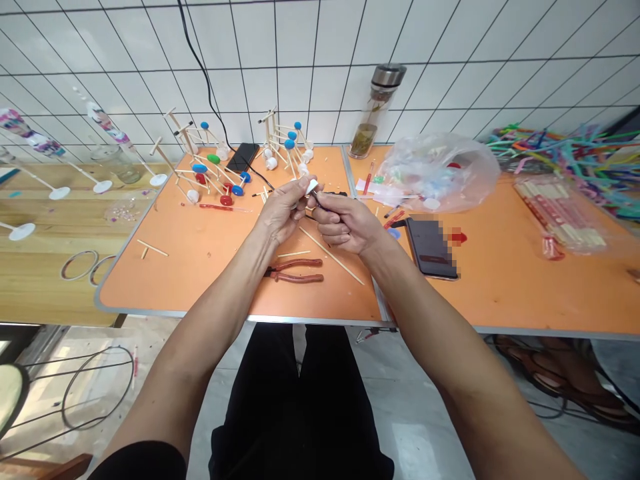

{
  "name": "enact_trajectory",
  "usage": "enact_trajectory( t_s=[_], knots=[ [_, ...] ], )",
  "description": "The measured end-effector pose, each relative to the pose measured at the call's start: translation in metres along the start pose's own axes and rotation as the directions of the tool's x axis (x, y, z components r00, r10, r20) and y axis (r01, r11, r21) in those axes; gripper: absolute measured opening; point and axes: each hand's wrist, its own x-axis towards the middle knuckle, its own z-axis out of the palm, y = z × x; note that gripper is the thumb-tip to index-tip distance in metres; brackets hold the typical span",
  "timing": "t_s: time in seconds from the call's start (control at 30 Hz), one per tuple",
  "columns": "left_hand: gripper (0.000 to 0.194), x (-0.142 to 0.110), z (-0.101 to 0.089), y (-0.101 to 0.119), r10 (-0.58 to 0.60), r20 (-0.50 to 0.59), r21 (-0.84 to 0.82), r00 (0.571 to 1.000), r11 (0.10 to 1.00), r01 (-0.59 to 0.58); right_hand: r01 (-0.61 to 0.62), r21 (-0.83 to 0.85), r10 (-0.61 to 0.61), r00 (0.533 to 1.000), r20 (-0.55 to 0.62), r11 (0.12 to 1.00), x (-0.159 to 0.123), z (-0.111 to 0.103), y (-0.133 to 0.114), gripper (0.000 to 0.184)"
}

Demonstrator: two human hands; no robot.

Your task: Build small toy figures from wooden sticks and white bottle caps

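Note:
Above the orange table, my left hand [287, 208] pinches a small white piece [312, 186], likely a bottle cap, between thumb and fingers. My right hand [345, 219] is closed round a dark tool with a thin tip [315, 195] that meets the white piece; its kind is mostly hidden by the fingers. Below the hands lie pliers [300, 270] with red-brown handles and a long thin wooden stick [333, 257]. Behind and to the left stand stick models with bottle-cap wheels, one with blue, green and red caps [214, 175] and another with blue and white caps [290, 141].
A black phone [243, 158] lies among the models, with a dark cable nearby. To the right are a second phone [431, 248], a glass tea bottle [373, 113], a clear plastic bag [440, 170] and packaged sticks [563, 212]. A wooden table [45, 233] adjoins at left.

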Motion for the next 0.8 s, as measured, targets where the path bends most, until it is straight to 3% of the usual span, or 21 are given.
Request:
enact_trajectory(
  t_s=[0.07, 0.13, 0.2, 0.23, 0.27, 0.33, 0.4, 0.43, 0.5, 0.57, 0.63, 0.67, 0.7, 0.77, 0.8],
  knots=[
    [0.013, 0.002, -0.002, -0.003, 0.005, -0.047, 0.030, 0.999, 1.000, -0.003, 0.061, -0.356, -0.140, 0.970, -0.200, 0.933, 0.002, 0.011, 0.008, 0.028],
    [0.021, 0.005, -0.004, -0.008, 0.005, -0.121, 0.050, 0.993, 0.999, 0.001, 0.039, -0.571, -0.260, 0.914, -0.311, 0.820, 0.003, 0.022, 0.019, 0.024],
    [0.027, 0.006, -0.005, -0.011, 0.017, -0.179, 0.064, 0.984, 0.998, -0.005, -0.035, -0.766, -0.365, 0.865, -0.345, 0.642, 0.004, 0.029, 0.026, 0.026],
    [0.029, 0.007, -0.005, -0.013, 0.030, -0.190, 0.068, 0.981, 0.998, -0.017, -0.044, -0.806, -0.403, 0.849, -0.341, 0.590, 0.004, 0.030, 0.028, 0.026],
    [0.030, 0.007, -0.005, -0.013, 0.043, -0.186, 0.070, 0.982, 0.997, -0.031, -0.021, -0.805, -0.418, 0.846, -0.330, 0.593, 0.005, 0.029, 0.028, 0.025],
    [0.029, 0.006, -0.004, -0.012, 0.064, -0.145, 0.068, 0.987, 0.996, -0.054, 0.098, -0.610, -0.351, 0.884, -0.310, 0.786, 0.006, 0.021, 0.024, 0.023],
    [0.025, 0.004, -0.002, -0.010, 0.068, -0.071, 0.049, 0.995, 0.997, -0.064, 0.142, -0.167, -0.174, 0.966, -0.191, 0.976, 0.006, 0.008, 0.017, 0.025],
    [0.022, 0.002, -0.001, -0.008, 0.067, -0.032, 0.031, 0.997, 0.997, -0.066, 0.081, 0.064, -0.079, 0.996, -0.041, 0.995, 0.006, 0.000, 0.014, 0.023],
    [0.017, 0.001, 0.001, -0.004, 0.063, 0.024, -0.009, 0.998, 0.998, -0.063, -0.053, 0.293, -0.009, 0.978, 0.207, 0.955, 0.007, -0.011, 0.009, 0.020],
    [0.015, 0.000, 0.002, -0.001, 0.051, 0.031, -0.023, 0.998, 0.998, -0.050, -0.063, 0.328, -0.019, 0.971, 0.240, 0.943, 0.008, -0.014, 0.010, 0.022],
    [0.017, 0.001, 0.002, -0.002, 0.041, 0.000, -0.004, 0.999, 0.999, -0.041, 0.072, 0.170, -0.084, 0.995, 0.062, 0.983, 0.009, -0.008, 0.016, 0.028],
    [0.019, 0.002, 0.001, -0.004, 0.041, -0.023, 0.011, 0.999, 0.999, -0.040, 0.145, -0.002, -0.145, 0.987, -0.068, 0.989, 0.010, -0.002, 0.020, 0.031],
    [0.022, 0.003, 0.000, -0.006, 0.043, -0.051, 0.026, 0.998, 0.999, -0.042, 0.191, -0.229, -0.239, 0.949, -0.207, 0.955, 0.010, 0.006, 0.025, 0.032],
    [0.032, 0.006, -0.002, -0.011, 0.049, -0.114, 0.050, 0.992, 0.998, -0.044, 0.084, -0.661, -0.389, 0.860, -0.330, 0.746, 0.009, 0.020, 0.032, 0.026],
    [0.037, 0.006, -0.002, -0.014, 0.054, -0.140, 0.058, 0.989, 0.997, -0.046, 0.009, -0.775, -0.429, 0.837, -0.339, 0.632, 0.008, 0.025, 0.034, 0.025]
  ],
)
